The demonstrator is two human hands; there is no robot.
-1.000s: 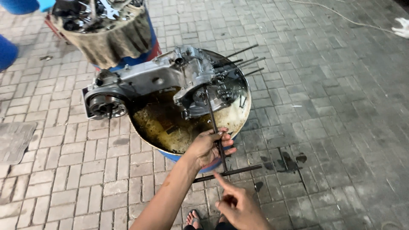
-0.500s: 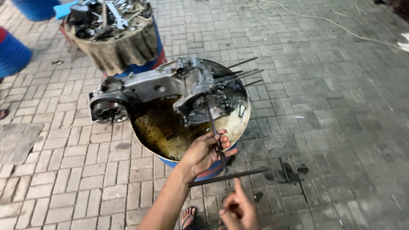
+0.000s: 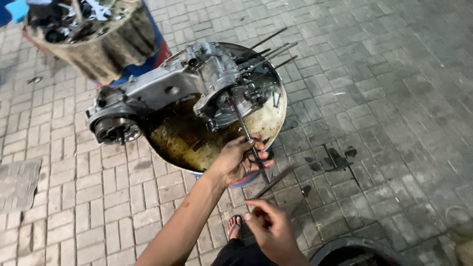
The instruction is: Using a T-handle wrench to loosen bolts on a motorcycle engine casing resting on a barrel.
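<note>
your left hand (image 3: 241,160) is closed around the shaft of a t-wrench (image 3: 245,129), a long dark steel rod. its far end sits in the engine case (image 3: 197,81), and its cross-bar (image 3: 276,181) sticks out just below your fist. your right hand (image 3: 268,229) is loose and half open, holding nothing, fingers curled just short of the cross-bar.

the wrench looks stiff and fairly light, but probably greasy, so it may slip in a bare palm. grip the shaft low, near the bar, and take the bar itself for turning.

the case looks heavy, hard and oily. it lies across an oil-stained pan (image 3: 273,116) on a blue drum (image 3: 246,178), with thin studs (image 3: 268,47) pointing away from you. it could slide on that pan. lift it by the thick body, not by the studs.
</note>
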